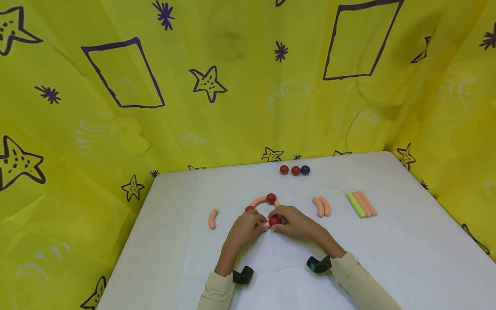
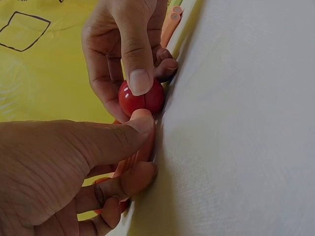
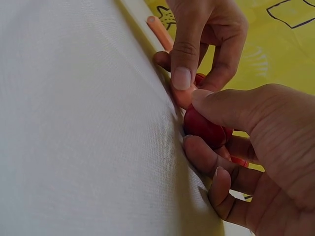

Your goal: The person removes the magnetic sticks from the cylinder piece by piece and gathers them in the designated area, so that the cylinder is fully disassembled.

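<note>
My left hand (image 1: 244, 228) pinches a curved peach rod (image 2: 139, 152) between thumb and fingers. Opposite it, my right hand (image 1: 297, 221) grips a red ball (image 1: 274, 221), thumb on top. The rod's end meets the ball or lies right against it; which of these I cannot tell. Behind both hands, a peach curved rod (image 1: 258, 201) links a second red ball (image 1: 271, 198) and a third red ball (image 1: 249, 209) in a rounded outline on the table. Part of that outline's right side is hidden by my right hand.
On the white table (image 1: 174, 267) lie a lone curved rod (image 1: 212, 218) at left and a pair of curved rods (image 1: 324, 206) at right. Farther right are straight peach rods (image 1: 365, 203) beside a green rod (image 1: 355, 205). Red balls (image 1: 296, 171) and a blue ball (image 1: 305, 170) sit at the back.
</note>
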`<action>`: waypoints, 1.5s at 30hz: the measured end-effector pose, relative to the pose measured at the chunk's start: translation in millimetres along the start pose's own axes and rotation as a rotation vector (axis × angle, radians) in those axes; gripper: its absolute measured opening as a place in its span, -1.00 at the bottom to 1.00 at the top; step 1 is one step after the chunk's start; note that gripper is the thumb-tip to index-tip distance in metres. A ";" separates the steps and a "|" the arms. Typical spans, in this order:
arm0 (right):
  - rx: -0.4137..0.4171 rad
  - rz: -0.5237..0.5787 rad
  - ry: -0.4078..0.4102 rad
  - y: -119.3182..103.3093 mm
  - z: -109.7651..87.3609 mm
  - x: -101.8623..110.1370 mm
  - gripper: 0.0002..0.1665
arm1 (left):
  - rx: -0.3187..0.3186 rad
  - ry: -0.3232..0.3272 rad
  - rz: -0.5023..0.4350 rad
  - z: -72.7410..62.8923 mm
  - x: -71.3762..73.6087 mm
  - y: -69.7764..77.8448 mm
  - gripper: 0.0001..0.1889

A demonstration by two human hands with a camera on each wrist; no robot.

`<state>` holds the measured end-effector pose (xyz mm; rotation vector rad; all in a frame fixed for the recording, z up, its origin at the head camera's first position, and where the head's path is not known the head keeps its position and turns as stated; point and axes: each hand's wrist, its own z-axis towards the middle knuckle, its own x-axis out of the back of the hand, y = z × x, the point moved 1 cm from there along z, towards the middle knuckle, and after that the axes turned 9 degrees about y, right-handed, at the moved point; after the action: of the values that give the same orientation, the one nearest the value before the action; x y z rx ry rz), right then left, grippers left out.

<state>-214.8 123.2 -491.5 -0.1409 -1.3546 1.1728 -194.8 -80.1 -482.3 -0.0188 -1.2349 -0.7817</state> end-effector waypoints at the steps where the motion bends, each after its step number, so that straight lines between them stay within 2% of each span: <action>1: 0.005 0.001 0.001 -0.1 -0.2 0.2 -0.67 | -0.001 0.000 -0.001 0.0 0.3 0.0 -0.81; 7: 0.018 0.009 0.013 0.2 -1.1 1.9 -0.66 | -0.019 -0.022 -0.022 0.6 3.4 -1.3 -0.80; 15: -0.009 0.006 0.022 0.8 -0.9 2.9 -0.67 | -0.043 -0.063 -0.075 0.8 5.3 -8.3 -0.80; 20: -0.008 0.002 0.022 1.1 0.0 2.7 -0.64 | -0.057 -0.053 -0.089 0.1 6.4 -9.8 -0.81; 23: -0.010 0.026 0.054 1.4 -0.1 2.6 -0.62 | -0.046 -0.007 -0.078 0.9 8.6 -9.0 -0.82; 27: -0.046 0.021 0.182 2.0 2.2 3.5 -0.66 | 0.027 0.121 -0.055 2.6 12.3 -7.8 -0.87; 30: -0.117 -0.035 0.287 3.5 9.4 6.2 -0.67 | 0.120 0.225 -0.039 3.0 15.2 -8.3 -0.87; 33: -0.179 -0.102 0.312 5.6 21.8 9.6 -0.61 | 0.216 0.286 -0.027 2.7 18.1 -9.9 -0.75; 36: -0.206 -0.154 0.262 8.7 35.6 11.1 -0.57 | 0.294 0.283 -0.020 1.3 18.8 -12.5 -0.67; 41: -0.247 -0.173 0.158 12.8 51.3 7.6 -0.65 | 0.360 0.224 -0.066 -2.0 15.1 -16.3 -0.63; 45: -0.294 -0.204 0.168 15.5 55.2 3.3 -0.72 | 0.398 0.203 -0.128 -3.0 12.3 -17.7 -0.59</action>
<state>-268.3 103.8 -483.4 -0.2978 -1.3512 0.7711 -200.5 -101.0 -479.8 0.4572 -1.1859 -0.6186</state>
